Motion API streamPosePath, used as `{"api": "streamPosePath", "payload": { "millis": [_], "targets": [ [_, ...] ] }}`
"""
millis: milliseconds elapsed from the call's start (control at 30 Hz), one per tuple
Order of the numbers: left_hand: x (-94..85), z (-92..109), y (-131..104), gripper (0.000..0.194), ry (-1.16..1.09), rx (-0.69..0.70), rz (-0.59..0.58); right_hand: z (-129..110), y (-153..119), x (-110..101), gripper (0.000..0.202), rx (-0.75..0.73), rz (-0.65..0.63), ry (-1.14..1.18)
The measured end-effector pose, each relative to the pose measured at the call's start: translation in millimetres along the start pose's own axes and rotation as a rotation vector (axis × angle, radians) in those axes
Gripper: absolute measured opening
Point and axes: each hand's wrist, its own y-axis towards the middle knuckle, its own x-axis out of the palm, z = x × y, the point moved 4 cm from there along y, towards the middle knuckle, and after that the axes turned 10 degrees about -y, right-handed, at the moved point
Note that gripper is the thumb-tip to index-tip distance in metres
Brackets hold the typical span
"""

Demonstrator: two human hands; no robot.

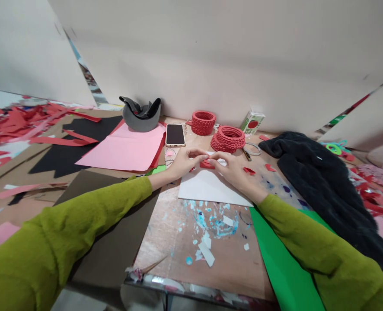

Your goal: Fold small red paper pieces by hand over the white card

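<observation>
My left hand (185, 165) and my right hand (229, 169) meet over a white sheet (207, 188), fingertips almost touching. Between them they pinch a small red paper piece (207, 164), partly covered by the fingers; its exact shape cannot be made out. Just beyond stand two stacks of zigzag-edged red paper rings, one at the back (203, 123) and one nearer the right hand (228, 139). Small folded red paper pieces (249, 171) lie to the right of my right hand.
A phone (175, 134), a grey cap (142, 116) and pink paper (126, 147) lie to the left. A small carton (253, 122) stands at the back. On the right are dark fluffy cloth (321, 181) and green paper (280, 255). White paper scraps (206, 253) litter the paint-stained table (165, 242).
</observation>
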Motion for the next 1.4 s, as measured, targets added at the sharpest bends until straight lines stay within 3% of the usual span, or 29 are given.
{"api": "streamPosePath", "payload": {
  "millis": [167, 333, 533, 667, 800, 967, 1133, 1400],
  "targets": [
    [-8.4, -6, 2, 0.025, 0.017, 0.018, 0.166, 18, 2, 7, 0.017, 0.040, 0.062, -0.041],
    [-12.6, -7, 2, 0.027, 0.070, 0.030, 0.211, 28, 2, 16, 0.018, 0.052, -0.029, -0.112],
    [-16.2, -9, 3, 0.024, 0.124, 0.057, 0.249, 29, 3, 16, 0.015, 0.027, -0.021, -0.116],
    [-11.6, -5, 2, 0.025, 0.094, 0.056, 0.183, 22, 2, 7, 0.015, 0.067, 0.107, -0.168],
    [-2.9, 2, 1, 0.030, 0.088, 0.022, 0.063, 13, 0, 0, 0.014, 0.011, 0.219, -0.130],
    [2.5, 5, 0, 0.024, 0.044, -0.021, -0.013, 11, -3, -1, 0.013, -0.008, 0.220, -0.055],
    [-0.1, 2, 1, 0.020, -0.002, -0.006, 0.006, 13, -4, 2, 0.016, 0.018, 0.183, 0.100],
    [5.0, 3, -1, 0.028, -0.067, -0.057, -0.037, 12, -5, 1, 0.011, -0.033, 0.215, 0.118]
  ]
}}
